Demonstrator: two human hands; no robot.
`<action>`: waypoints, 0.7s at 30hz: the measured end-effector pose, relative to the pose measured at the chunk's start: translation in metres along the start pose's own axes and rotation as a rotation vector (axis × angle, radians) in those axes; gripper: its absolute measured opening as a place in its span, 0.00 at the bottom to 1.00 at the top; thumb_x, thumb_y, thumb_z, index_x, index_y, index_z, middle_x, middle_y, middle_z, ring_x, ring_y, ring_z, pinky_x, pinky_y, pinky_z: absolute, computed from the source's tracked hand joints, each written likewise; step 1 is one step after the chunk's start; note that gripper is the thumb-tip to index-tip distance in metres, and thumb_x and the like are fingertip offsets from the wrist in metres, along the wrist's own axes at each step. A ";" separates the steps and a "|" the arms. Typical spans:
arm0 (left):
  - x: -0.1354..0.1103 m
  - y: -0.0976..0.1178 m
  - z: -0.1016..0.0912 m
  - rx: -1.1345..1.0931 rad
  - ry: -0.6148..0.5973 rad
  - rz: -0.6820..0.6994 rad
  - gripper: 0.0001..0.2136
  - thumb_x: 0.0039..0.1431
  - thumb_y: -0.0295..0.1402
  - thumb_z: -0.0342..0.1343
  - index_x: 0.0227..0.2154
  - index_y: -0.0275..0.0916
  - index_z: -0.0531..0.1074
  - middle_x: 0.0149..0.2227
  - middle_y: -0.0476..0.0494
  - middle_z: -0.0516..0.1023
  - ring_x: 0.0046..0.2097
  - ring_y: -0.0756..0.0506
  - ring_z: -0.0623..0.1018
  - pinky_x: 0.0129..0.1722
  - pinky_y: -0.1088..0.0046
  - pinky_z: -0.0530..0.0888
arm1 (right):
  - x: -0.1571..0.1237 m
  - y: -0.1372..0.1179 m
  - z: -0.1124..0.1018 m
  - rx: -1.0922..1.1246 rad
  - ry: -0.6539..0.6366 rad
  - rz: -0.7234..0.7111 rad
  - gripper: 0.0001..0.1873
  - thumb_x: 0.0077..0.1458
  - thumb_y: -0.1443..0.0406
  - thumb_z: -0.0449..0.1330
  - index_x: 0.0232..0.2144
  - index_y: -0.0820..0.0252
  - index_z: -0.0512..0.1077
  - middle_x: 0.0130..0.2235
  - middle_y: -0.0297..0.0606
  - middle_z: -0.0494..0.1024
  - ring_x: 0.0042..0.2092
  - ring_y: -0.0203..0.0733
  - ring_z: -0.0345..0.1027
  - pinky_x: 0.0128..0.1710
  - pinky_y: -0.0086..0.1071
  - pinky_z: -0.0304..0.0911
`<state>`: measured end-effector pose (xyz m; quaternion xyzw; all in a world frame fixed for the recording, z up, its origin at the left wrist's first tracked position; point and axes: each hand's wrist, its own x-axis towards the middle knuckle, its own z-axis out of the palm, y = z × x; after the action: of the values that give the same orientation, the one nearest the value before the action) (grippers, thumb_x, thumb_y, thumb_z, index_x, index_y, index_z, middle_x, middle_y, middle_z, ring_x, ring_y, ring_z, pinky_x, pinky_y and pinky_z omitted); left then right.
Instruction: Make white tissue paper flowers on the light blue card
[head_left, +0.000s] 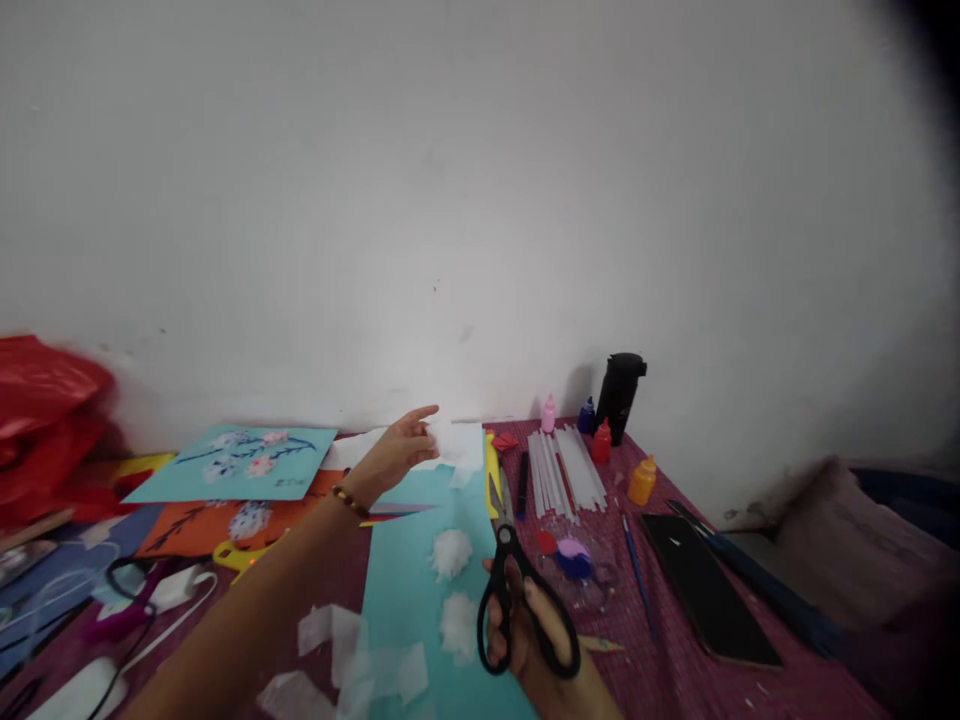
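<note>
My left hand (pixel 407 443) is stretched toward the wall, index finger extended. Its other fingers are closed on a thin piece of white tissue paper (pixel 451 442); the exact grip is partly hidden. In my right hand (pixel 529 630) are black-handled scissors (pixel 507 540), fingers through the loops, blades slightly apart and pointing away from me. Beneath lies a light blue sheet (pixel 401 560) with two fluffy white tufts (pixel 451 553) on it. Loose white tissue pieces (pixel 345 640) lie at its near left.
White sticks (pixel 574 470), small paint bottles (pixel 642 481) and a black flask (pixel 620 397) stand or lie right of the sheets. Nearer are a blue paintbrush (pixel 636 560) and a dark phone (pixel 709 590). At left are a flower picture (pixel 240 463), yellow glue gun (pixel 238 555) and red bag (pixel 49 420).
</note>
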<state>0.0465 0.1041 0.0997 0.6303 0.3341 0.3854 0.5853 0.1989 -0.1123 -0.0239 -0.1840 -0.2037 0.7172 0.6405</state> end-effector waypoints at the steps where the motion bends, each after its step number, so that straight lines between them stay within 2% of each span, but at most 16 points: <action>1: -0.017 0.006 -0.002 -0.039 -0.011 0.001 0.31 0.43 0.27 0.61 0.54 0.39 0.64 0.28 0.54 0.67 0.29 0.54 0.69 0.36 0.73 0.70 | -0.002 -0.001 0.004 -0.015 0.001 -0.002 0.19 0.54 0.53 0.61 0.44 0.57 0.73 0.30 0.36 0.75 0.27 0.35 0.66 0.27 0.30 0.60; 4: -0.070 0.015 -0.007 -0.079 0.008 -0.018 0.30 0.40 0.24 0.61 0.52 0.39 0.67 0.25 0.56 0.66 0.27 0.55 0.67 0.32 0.77 0.68 | -0.009 -0.002 0.011 -0.080 0.003 0.015 0.18 0.54 0.54 0.62 0.44 0.57 0.72 0.28 0.34 0.74 0.26 0.35 0.65 0.27 0.30 0.59; 7: -0.121 0.014 -0.012 -0.030 0.072 -0.083 0.26 0.40 0.25 0.61 0.48 0.39 0.70 0.24 0.56 0.68 0.26 0.55 0.67 0.29 0.78 0.66 | -0.015 0.002 0.017 -0.197 -0.007 0.030 0.18 0.54 0.55 0.62 0.44 0.57 0.72 0.29 0.35 0.74 0.27 0.35 0.65 0.28 0.30 0.58; 10: -0.162 0.006 -0.024 0.012 0.168 -0.139 0.15 0.43 0.29 0.59 0.38 0.36 0.74 0.27 0.51 0.72 0.27 0.53 0.70 0.29 0.76 0.67 | -0.020 0.006 0.022 -0.323 -0.025 0.046 0.19 0.54 0.54 0.62 0.45 0.58 0.72 0.30 0.36 0.74 0.28 0.37 0.65 0.29 0.31 0.58; 13: -0.192 -0.004 -0.049 0.186 0.218 -0.167 0.07 0.45 0.31 0.56 0.28 0.36 0.74 0.23 0.51 0.71 0.23 0.53 0.68 0.25 0.77 0.64 | -0.020 0.005 0.026 -0.385 -0.030 0.071 0.21 0.53 0.55 0.62 0.46 0.59 0.71 0.30 0.36 0.74 0.28 0.38 0.65 0.29 0.32 0.58; 14: -0.199 -0.007 -0.059 0.265 0.176 -0.187 0.06 0.45 0.31 0.55 0.26 0.36 0.74 0.22 0.52 0.70 0.22 0.53 0.67 0.23 0.77 0.63 | -0.018 0.002 0.028 -0.398 -0.030 0.069 0.21 0.54 0.55 0.62 0.47 0.59 0.71 0.30 0.36 0.74 0.28 0.38 0.65 0.29 0.32 0.58; 17: -0.205 -0.015 -0.087 0.507 -0.173 -0.354 0.07 0.44 0.31 0.54 0.25 0.37 0.76 0.20 0.51 0.71 0.21 0.51 0.67 0.21 0.77 0.61 | -0.011 -0.011 0.027 -0.436 -0.023 -0.004 0.19 0.55 0.56 0.61 0.46 0.59 0.71 0.29 0.36 0.73 0.28 0.37 0.64 0.29 0.32 0.58; 18: -0.201 -0.017 -0.093 0.580 -0.245 -0.372 0.08 0.42 0.30 0.54 0.26 0.37 0.77 0.21 0.51 0.73 0.22 0.51 0.68 0.22 0.77 0.62 | -0.009 -0.015 0.026 -0.440 -0.020 -0.039 0.18 0.55 0.57 0.61 0.45 0.58 0.71 0.29 0.35 0.73 0.28 0.37 0.64 0.29 0.31 0.57; 19: -0.192 -0.020 -0.096 0.641 -0.269 -0.357 0.08 0.41 0.30 0.55 0.26 0.38 0.77 0.22 0.50 0.74 0.23 0.50 0.69 0.23 0.77 0.62 | -0.006 -0.019 0.023 -0.433 -0.015 -0.070 0.16 0.56 0.57 0.60 0.45 0.58 0.70 0.29 0.35 0.73 0.28 0.37 0.64 0.29 0.31 0.57; 21: -0.165 -0.026 -0.090 0.720 -0.205 -0.271 0.07 0.40 0.30 0.56 0.25 0.38 0.76 0.24 0.50 0.75 0.27 0.49 0.71 0.26 0.78 0.64 | -0.003 -0.023 0.015 -0.388 0.012 -0.110 0.14 0.57 0.56 0.59 0.43 0.56 0.70 0.30 0.34 0.73 0.28 0.36 0.64 0.29 0.31 0.58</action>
<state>-0.1111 0.0056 0.0599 0.7805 0.4678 0.0982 0.4030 0.2107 -0.1136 0.0011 -0.2969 -0.3440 0.6273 0.6324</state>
